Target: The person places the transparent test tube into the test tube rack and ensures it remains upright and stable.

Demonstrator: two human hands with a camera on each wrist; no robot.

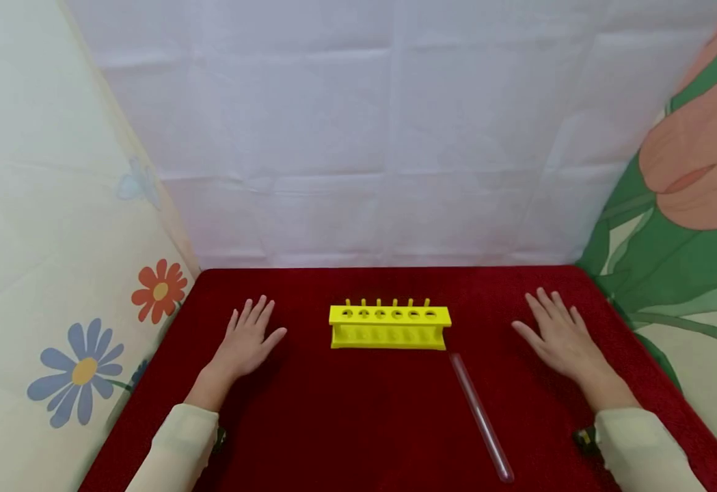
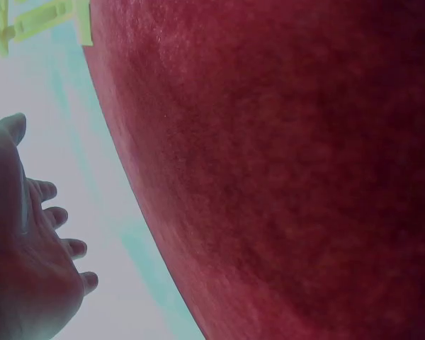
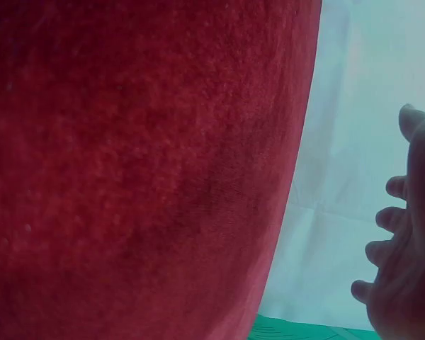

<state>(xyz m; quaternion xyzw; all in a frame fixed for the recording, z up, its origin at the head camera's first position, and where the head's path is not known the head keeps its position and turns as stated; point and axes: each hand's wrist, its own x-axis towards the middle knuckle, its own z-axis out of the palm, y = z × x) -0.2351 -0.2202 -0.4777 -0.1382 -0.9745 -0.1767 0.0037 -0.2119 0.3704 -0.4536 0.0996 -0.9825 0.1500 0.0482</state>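
Observation:
A yellow test tube rack (image 1: 389, 335) stands at the middle of the red cloth, with a row of round holes and a row of short pegs behind them. A clear test tube (image 1: 481, 418) lies slantwise on the cloth, its upper end close to the rack's right foot. To the rack's left, my left hand (image 1: 247, 345) is spread with straight fingers and holds nothing. My right hand (image 1: 561, 340) is likewise spread, right of the rack and tube. Both wrist views show the hands, left (image 2: 28, 241) and right (image 3: 411, 234), apart from any object. Part of the rack (image 2: 42, 18) shows in the left wrist view.
The table has a red plush cloth (image 1: 333, 417). A white sheet (image 1: 389, 137) hangs along its back edge. Flower-printed cloths stand at the left (image 1: 38, 225) and right (image 1: 690, 253). A dark device sits at each cuff.

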